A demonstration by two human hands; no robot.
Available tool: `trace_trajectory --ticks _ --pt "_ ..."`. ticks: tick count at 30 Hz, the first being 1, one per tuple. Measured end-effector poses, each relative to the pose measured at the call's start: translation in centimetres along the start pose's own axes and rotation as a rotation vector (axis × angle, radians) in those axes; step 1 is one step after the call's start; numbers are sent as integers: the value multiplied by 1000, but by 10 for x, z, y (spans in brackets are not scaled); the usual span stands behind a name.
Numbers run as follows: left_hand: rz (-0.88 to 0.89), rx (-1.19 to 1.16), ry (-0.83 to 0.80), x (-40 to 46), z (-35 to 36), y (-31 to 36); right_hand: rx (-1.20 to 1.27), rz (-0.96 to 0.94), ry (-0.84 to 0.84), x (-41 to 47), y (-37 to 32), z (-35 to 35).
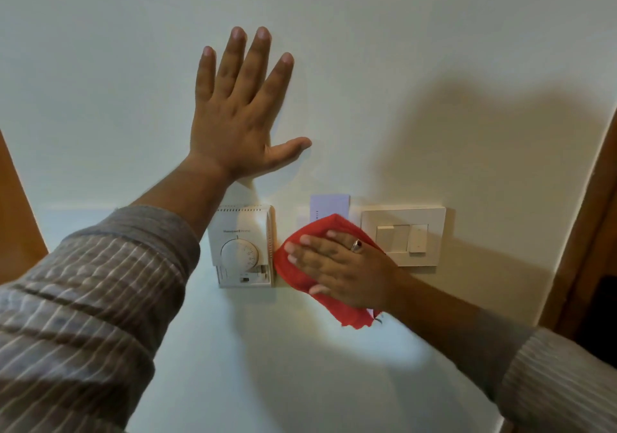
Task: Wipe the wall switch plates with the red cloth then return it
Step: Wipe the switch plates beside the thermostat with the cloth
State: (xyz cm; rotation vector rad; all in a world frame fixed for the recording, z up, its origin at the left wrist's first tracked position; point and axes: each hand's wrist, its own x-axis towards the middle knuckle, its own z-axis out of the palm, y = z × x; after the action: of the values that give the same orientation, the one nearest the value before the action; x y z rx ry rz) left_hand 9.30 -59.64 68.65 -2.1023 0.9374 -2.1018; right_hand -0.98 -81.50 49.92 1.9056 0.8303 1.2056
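Observation:
My right hand point(340, 265) presses the red cloth point(300, 265) flat against the wall, over a plate that sits between two others; only the top of a pale card slot point(329, 205) shows above the cloth. A cream switch plate point(430, 232) with two rockers is just right of the hand, uncovered. To the left of the cloth is a white thermostat point(242, 249) with a round dial. My left hand point(237, 115) lies flat on the bare wall above the thermostat, fingers spread, holding nothing.
The wall point(434, 65) is plain white. A wooden door frame point(587, 232) runs down the right edge, and another wooden edge point(16, 215) stands at the far left. Striped shirt sleeves cover both forearms.

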Motion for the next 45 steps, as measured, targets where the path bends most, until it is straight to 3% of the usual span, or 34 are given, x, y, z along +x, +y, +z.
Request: trace_trajectory --ticks 3,9,13,17,22,27,29,31,34,38,40,42,45 --pt "6 -15 -6 0 1 0 108 -48 -10 -7 17 -4" --pt "5 -19 -8 2 0 1 -59 313 35 -16 -6 -9" --pt "-1 -20 -12 2 -2 3 -59 370 -44 -12 -17 -10" --pt "-2 3 -6 3 -3 5 -59 229 -76 -5 -4 -14" --pt "-3 3 -18 3 -3 4 32 216 -143 17 -15 -16" --pt "7 -24 -36 2 -5 2 143 -276 -170 18 26 -16" --pt "8 -19 -25 2 -2 1 187 -360 -149 15 41 -14" --pt "14 -9 -9 1 -1 0 197 -245 -90 9 40 -14" --pt "14 0 -1 1 0 0 83 97 6 -1 16 -14" --pt "16 13 -4 2 -1 1 17 527 -33 10 -33 -9" --pt "16 14 -3 2 -2 2 9 581 -71 14 -44 -7" --pt "11 8 -10 2 -4 2 -12 426 -72 9 -40 -6" --pt "-3 -2 -22 1 -6 4 8 49 -124 -3 -15 -7"
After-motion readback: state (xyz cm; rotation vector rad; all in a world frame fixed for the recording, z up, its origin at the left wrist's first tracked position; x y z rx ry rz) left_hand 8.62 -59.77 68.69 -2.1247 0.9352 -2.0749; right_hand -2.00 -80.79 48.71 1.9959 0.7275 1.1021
